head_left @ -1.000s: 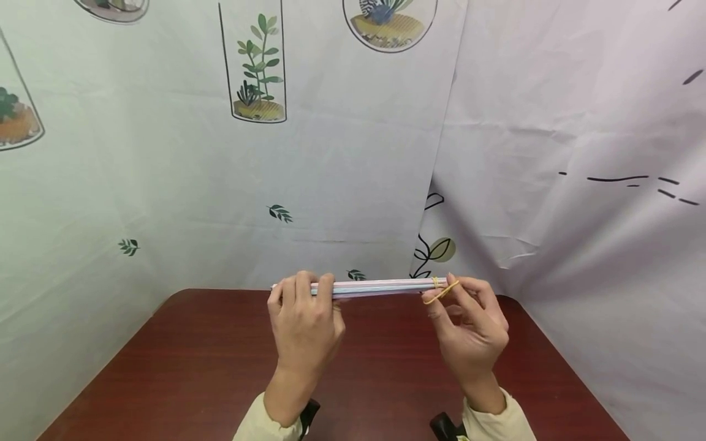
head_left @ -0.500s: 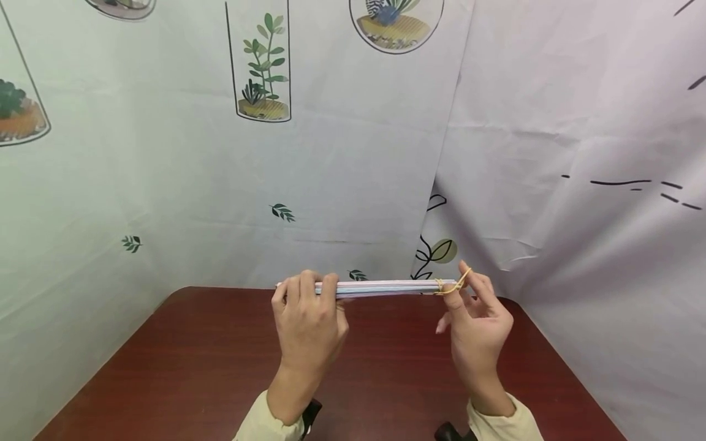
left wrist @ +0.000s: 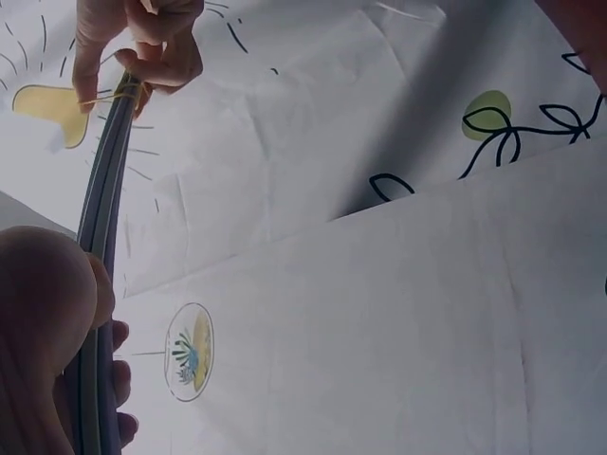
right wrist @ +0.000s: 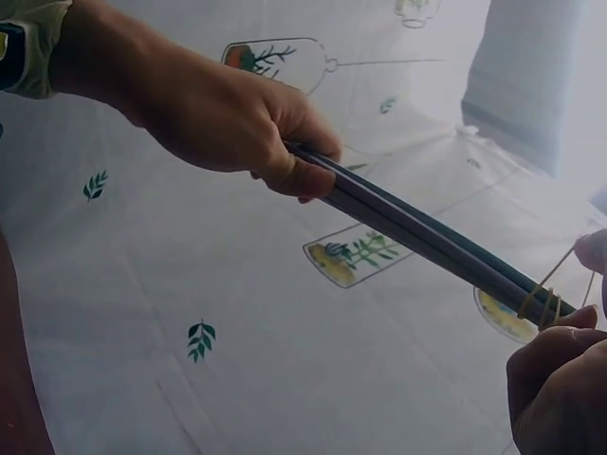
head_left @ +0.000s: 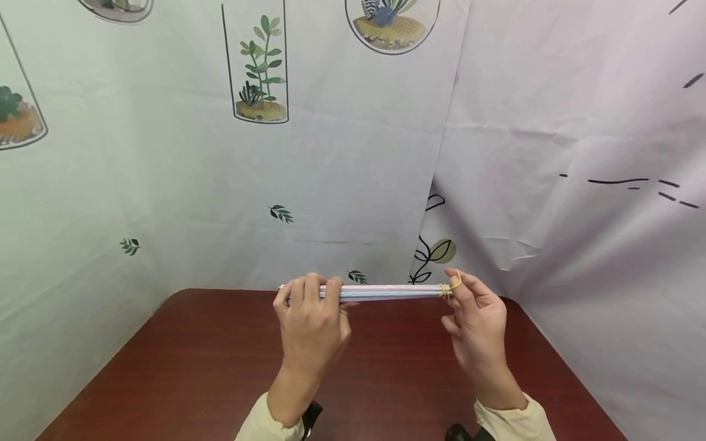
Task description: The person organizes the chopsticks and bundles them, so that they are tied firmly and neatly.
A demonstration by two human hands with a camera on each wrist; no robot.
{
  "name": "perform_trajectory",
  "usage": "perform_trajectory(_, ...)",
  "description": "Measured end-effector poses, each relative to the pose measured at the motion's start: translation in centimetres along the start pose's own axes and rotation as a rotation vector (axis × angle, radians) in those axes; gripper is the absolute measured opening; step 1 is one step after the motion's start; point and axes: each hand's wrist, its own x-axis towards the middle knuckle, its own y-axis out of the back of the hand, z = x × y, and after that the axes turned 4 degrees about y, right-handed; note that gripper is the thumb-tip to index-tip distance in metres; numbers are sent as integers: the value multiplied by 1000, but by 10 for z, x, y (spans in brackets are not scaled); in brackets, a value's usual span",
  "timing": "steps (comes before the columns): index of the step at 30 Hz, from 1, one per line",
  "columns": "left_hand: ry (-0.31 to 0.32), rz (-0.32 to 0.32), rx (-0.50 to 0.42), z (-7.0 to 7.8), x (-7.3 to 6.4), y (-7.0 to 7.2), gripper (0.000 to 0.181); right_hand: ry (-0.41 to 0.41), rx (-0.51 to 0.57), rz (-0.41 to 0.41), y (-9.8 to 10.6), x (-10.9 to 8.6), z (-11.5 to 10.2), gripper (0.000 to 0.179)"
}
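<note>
In the head view my left hand (head_left: 311, 315) grips a bundle of pastel pink, blue and purple chopsticks (head_left: 391, 292), held level above the far part of the table. A yellow rubber band (head_left: 445, 290) wraps the bundle close to its right end. My right hand (head_left: 478, 315) holds a free loop of that band with thumb and fingertips. The right wrist view shows the band's strands (right wrist: 561, 267) stretched from the bundle (right wrist: 417, 227) to a fingertip. In the left wrist view, left-hand fingers curl round the bundle (left wrist: 106, 180), hiding its near part.
The dark red-brown table (head_left: 364, 380) spreads below both hands. Behind it hangs a pale cloth backdrop (head_left: 353, 171) printed with plants and jars, folded at the right. Black wrist straps (head_left: 311, 416) sit at the cream sleeves (head_left: 270, 422).
The right hand has pulled the band's loop out past the bundle's end and come back to it. More turns of the band now lie round that end. The left hand keeps its grip.
</note>
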Motion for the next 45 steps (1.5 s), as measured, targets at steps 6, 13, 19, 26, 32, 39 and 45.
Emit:
perform_trajectory(6, -5, 13, -13, -1, 0, 0, 24, -64, 52, -44, 3, 1, -7, 20)
perform_trajectory(13, 11, 2, -24, -1, 0, -1, 27, -61, 77, -16, 5, 2, -11, 20)
perform_trajectory(19, 24, -47, -32, -1, -1, 1, 23, -61, 77, -35, 8, 3, -10, 24)
perform_trajectory(26, 9, -38, -46, 1, 0, 3, 25, -100, 30, -127, 6, 0, -6, 25)
perform_trajectory(32, -5, -83, -55, 2, -2, 3, 32, -128, -61, -191, 8, 2, -7, 30)
perform_trajectory(39, 35, -175, -54, 2, -5, 5, 37, -201, -221, -309, 15, 7, -11, 31)
perform_trajectory(45, 59, -209, -42, 0, -4, 8, 40, -31, -209, -218, 18, 10, -11, 17)
